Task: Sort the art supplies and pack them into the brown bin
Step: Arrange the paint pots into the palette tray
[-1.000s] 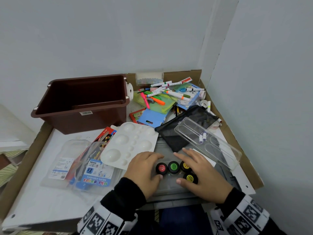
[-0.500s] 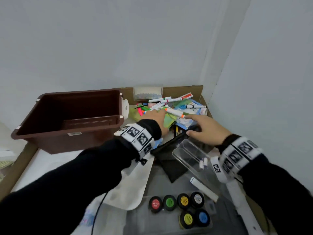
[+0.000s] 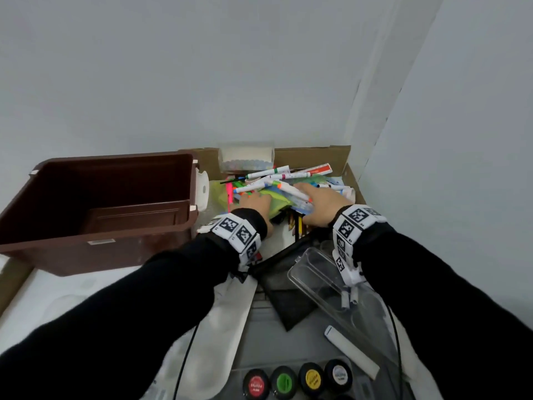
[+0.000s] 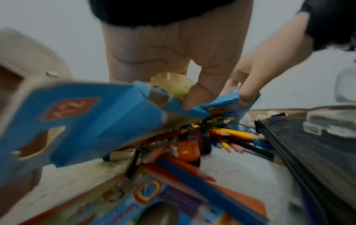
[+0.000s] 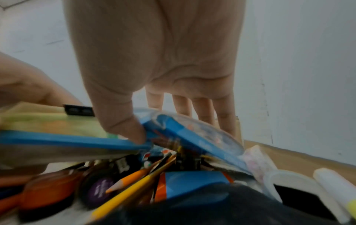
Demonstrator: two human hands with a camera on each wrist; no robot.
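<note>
Blurred blue box [image 4: 82, 121], print unreadable

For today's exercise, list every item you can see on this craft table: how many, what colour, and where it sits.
bin: one, brown, left, nothing visible inside
markers: many, mostly white, back pile
blue box: one, lifted, both hands grip it
coloured pencils: many, mixed, under the box
mesh pouch: one, black, centre
clear case: one, beside pouch
paint pots: four visible, black, coloured labels, front
left hand: on pile
right hand: on pile
</note>
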